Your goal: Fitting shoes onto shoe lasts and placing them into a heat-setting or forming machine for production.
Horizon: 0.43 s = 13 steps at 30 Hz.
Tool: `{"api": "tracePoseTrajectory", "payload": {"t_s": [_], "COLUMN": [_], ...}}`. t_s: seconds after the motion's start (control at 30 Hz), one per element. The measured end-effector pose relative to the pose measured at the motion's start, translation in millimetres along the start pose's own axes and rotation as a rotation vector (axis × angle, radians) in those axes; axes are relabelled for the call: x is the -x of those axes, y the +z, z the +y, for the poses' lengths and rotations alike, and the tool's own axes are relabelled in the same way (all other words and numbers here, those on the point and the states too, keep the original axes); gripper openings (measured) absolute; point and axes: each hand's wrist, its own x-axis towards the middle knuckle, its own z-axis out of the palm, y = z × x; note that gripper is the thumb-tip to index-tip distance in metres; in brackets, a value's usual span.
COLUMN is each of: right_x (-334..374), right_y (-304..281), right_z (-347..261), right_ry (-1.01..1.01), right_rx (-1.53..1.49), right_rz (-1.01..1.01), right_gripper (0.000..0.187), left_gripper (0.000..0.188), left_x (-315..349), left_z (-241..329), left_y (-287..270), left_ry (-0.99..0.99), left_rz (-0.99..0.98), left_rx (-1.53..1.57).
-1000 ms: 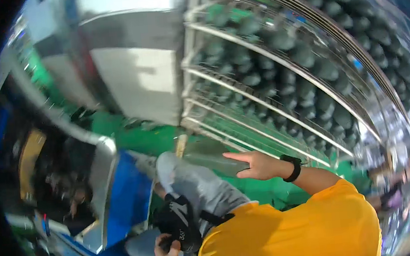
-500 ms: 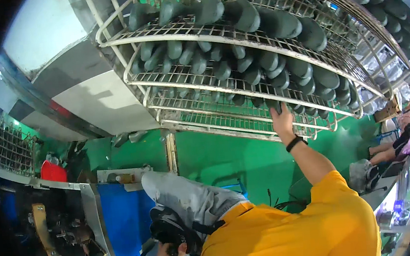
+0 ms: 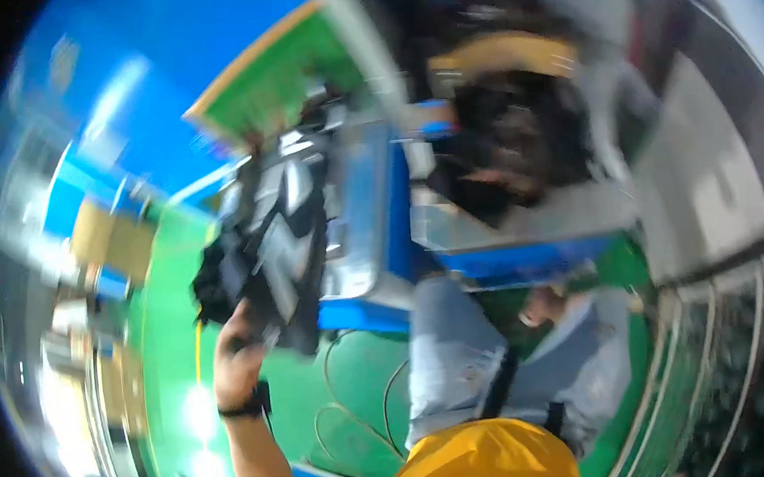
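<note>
Motion smears much of the view. My left hand (image 3: 239, 353), a black band round its wrist, reaches out at the left. Its fingers are curled at the near end of a soft black piece (image 3: 294, 325), whose exact kind is too blurred to tell. Further off, more black and grey pieces (image 3: 274, 212) lie in a heap beside a pale tray (image 3: 355, 264). My right hand cannot be seen. My legs in grey-blue trousers (image 3: 457, 351) stretch forward from the yellow shirt.
A machine with a curved tan part (image 3: 506, 50) and dark fittings stands ahead. White rack bars (image 3: 736, 379) holding dark shapes run along the lower right. Cables (image 3: 354, 425) loop over the green floor (image 3: 301, 398). Cardboard boxes (image 3: 111, 242) stand at the far left.
The view has swung from the rack of dark green shoe lasts to the machine and heap. My right hand, earlier at a last, has left view. My left hand has moved from my lap to the heap.
</note>
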Motion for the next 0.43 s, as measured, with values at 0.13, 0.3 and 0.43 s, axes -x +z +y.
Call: {"api": "tracePoseTrajectory", "payload": {"t_s": [0.13, 0.3, 0.43], "right_x": [57.6, 96.1, 98.6], "right_y": [16.2, 36.0, 78.5], "right_z": [-178.7, -322.4, -363.8], "right_ry": [-0.086, -0.205, -0.788], "right_rx": [-0.139, -0.161, -0.098], "right_rz": [-0.607, -0.988, -1.013], "right_gripper": [0.053, 0.058, 0.060], "left_gripper": [0.045, 0.046, 0.048], "left_x": [-62.5, -90.7, -65.5], "left_z": [15.7, -16.0, -7.5], "left_y": [7.3, 18.1, 0.4], "left_ry": [0.032, -0.231, -0.274], "left_rz": [-0.040, -0.069, -0.070], "left_rx": [-1.129, -1.263, -1.087]}}
